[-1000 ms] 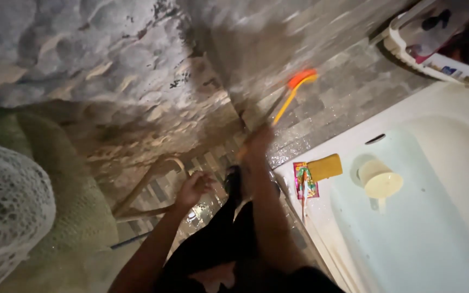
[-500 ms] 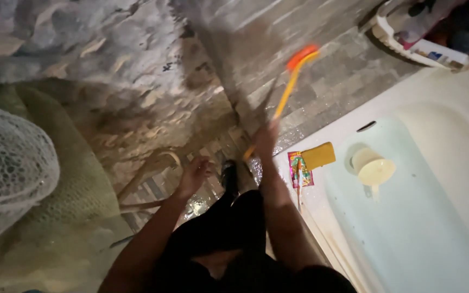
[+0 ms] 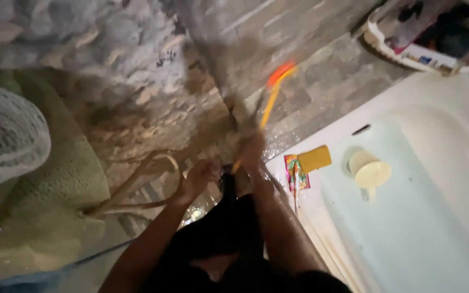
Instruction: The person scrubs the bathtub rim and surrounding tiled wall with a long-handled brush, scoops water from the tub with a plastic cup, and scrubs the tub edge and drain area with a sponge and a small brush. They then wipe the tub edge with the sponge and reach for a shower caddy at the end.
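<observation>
Landmark: the white bathtub [image 3: 419,217], at the right of the view.

Right hand [image 3: 252,154]: closed around the lower end of a long-handled brush [image 3: 270,106] with a yellow handle and an orange head. The brush head is blurred and lies against the grey tiled wall [image 3: 321,70] just left of the tub's rim.

Left hand [image 3: 199,176]: lower and further left of the tub, curled near a dark object between the two forearms. Whether it actually grips that object cannot be told. The hands are apart.

On the tub's near rim: a yellow sponge [image 3: 314,158] with a small red packet [image 3: 295,172] just beside it. Inside the tub, near the sponge: a pale plastic scoop [image 3: 370,173].

Beyond the tub's far end: a basket [image 3: 408,49] of toiletries.

Well left of the tub: a rough stone wall [image 3: 82,59], green fabric [image 3: 44,190] and white netting [image 3: 4,135].

Progress, as judged: the tiles beside the tub gleam wet, suggesting scrubbing is under way. How much wall is finished cannot be told.
</observation>
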